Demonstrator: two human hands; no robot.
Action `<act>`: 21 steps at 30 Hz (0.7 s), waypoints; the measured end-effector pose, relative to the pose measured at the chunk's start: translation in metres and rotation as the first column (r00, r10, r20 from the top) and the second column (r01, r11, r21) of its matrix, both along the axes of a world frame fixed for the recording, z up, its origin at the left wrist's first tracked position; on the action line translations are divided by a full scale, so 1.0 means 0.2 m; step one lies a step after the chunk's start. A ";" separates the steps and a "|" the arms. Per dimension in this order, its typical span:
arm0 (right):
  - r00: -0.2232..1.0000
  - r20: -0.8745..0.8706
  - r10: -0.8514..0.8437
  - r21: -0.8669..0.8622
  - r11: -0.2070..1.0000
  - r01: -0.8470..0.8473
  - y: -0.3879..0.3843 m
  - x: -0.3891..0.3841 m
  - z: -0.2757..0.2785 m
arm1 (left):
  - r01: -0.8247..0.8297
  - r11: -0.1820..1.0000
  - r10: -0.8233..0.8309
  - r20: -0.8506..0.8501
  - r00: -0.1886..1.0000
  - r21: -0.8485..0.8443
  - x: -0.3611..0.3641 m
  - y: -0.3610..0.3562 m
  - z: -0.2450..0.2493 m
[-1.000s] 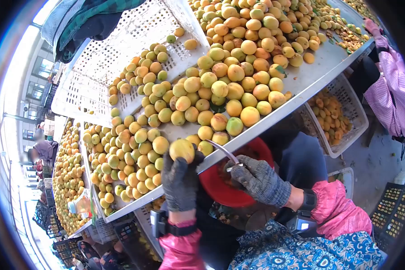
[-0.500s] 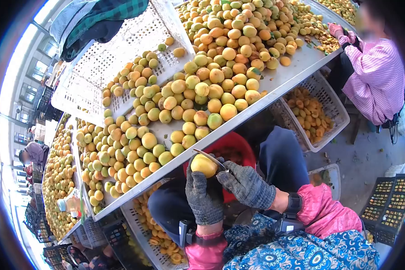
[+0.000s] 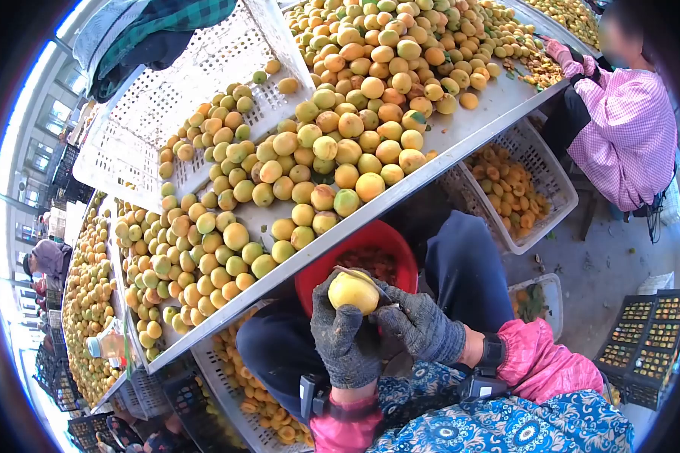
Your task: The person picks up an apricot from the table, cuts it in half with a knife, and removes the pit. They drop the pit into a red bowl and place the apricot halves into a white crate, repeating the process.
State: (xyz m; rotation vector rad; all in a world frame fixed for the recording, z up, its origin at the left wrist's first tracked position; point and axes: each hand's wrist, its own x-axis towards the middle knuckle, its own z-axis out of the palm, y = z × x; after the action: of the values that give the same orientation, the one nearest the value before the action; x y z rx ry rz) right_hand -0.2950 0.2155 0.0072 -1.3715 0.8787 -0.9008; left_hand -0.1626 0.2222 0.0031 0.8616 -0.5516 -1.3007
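My left hand (image 3: pixel 344 340), in a dark knit glove, grips a yellow apricot (image 3: pixel 353 292) over my lap. My right hand (image 3: pixel 418 326), also gloved, holds a small curved knife (image 3: pixel 359 275) whose blade lies against the top and right side of the fruit. Just behind the fruit is a red bowl (image 3: pixel 389 241) with dark pits in it, tucked under the table's edge. A big heap of yellow and orange apricots (image 3: pixel 340 143) covers the sloping metal table (image 3: pixel 468 132) in front of me.
A white perforated crate (image 3: pixel 166 98) lies tipped on the table at the left. A white basket of cut halves (image 3: pixel 514 196) stands below at the right, another (image 3: pixel 257 400) below left. A person in a pink checked top (image 3: pixel 627 128) sits at the right. Black trays (image 3: pixel 642 340) are stacked lower right.
My left hand took an apricot from the table's edge and brought it down over my lap. My right hand brought the knife against it; the blade now sits around the fruit.
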 end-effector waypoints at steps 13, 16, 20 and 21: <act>0.829 -0.410 0.380 -0.021 0.905 -0.425 -0.19 -0.20 0.06 | 0.334 0.935 -0.352 0.435 0.829 0.119 0.24 -0.08 0.06; 0.781 -0.503 0.369 -0.241 0.808 -0.537 -0.22 -0.22 0.00 | 0.380 0.912 -0.405 0.492 0.770 0.156 0.27 -0.10 0.07; 0.722 -0.598 0.348 -0.263 0.766 -0.586 -0.24 -0.22 0.01 | 0.432 0.882 -0.447 0.626 0.640 0.188 0.32 -0.13 0.06; 0.697 -0.626 0.350 -0.303 0.715 -0.630 -0.25 -0.21 0.00 | 0.483 0.859 -0.447 0.702 0.554 0.166 0.33 -0.14 0.04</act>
State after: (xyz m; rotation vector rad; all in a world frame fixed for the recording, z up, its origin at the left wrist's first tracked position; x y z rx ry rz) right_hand -0.3375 0.1645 0.0082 -2.2647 0.5999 -0.2898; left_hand -0.0967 0.1943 0.0111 1.2497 -1.5389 -1.3758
